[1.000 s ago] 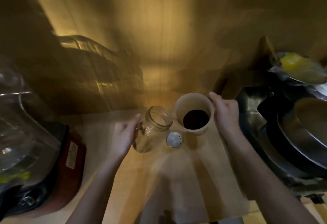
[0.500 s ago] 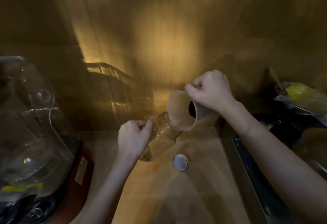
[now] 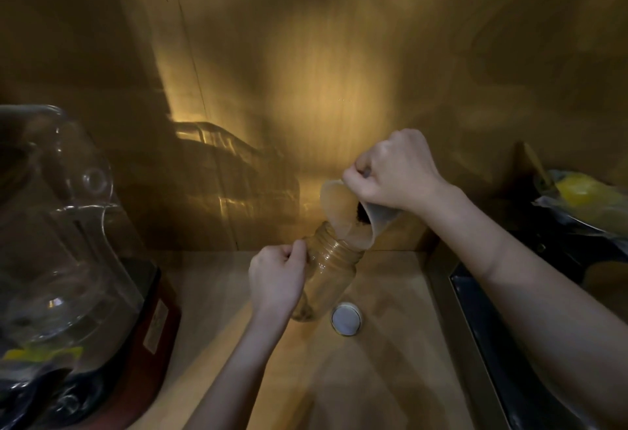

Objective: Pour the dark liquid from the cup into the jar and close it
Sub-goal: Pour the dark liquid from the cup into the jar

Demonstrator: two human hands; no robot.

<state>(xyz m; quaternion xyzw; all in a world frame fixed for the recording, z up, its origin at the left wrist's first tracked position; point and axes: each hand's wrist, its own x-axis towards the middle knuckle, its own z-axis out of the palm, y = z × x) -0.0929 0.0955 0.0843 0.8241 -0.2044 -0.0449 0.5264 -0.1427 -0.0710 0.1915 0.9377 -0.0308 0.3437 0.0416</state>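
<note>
Cup (image 3: 353,225) tipped steeper since before, right hand (image 3: 397,171) fingers clenched round it; left hand (image 3: 277,280) fingers wrapped on jar (image 3: 329,273)

since a second ago the right hand (image 3: 396,171) has lifted the cup (image 3: 353,217) off the table and tipped it over the jar (image 3: 328,273); the left hand (image 3: 277,280) now grips the jar.

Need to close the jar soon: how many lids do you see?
1: the lid lies on the counter right of the jar's base. Others may be hidden.
</note>
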